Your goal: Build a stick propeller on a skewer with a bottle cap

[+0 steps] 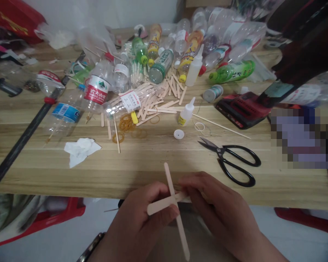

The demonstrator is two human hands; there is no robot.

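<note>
- Spread wide across the view: a wooden table (142, 156), with its near edge running past both hands.
- Crowded along the back: clear and coloured plastic bottles (97, 89), mostly lying or leaning, around a loose heap of spare sticks (171, 87).
- Resting at the right: a red-and-black power tool (242, 111), base down.
- Raised at the near edge: the left hand (138, 207), gripping at the crossing of two sticks, thumb on top, fingers curled below; nearer to that crossing than the other.
- Brought in from the opposite side: the right hand (221, 203), with fingertips pinched on the right end of the lower-angled piece.
- Lying beyond, untouched: black-handled scissors (219, 150), blades slightly parted and aimed far left.
- Running near to far between both hands: the long stick (179, 225), with far end tipped leftward over the table, near end toward the body.
- Set across that: the crosswise stick (160, 205), long axis side to side, blunt left end pointing slightly nearward. Too blurred to judge the layering there.
- Standing ahead: a small nozzle bottle (185, 114).
- Lying just nearer: a white cap (179, 134).
</note>
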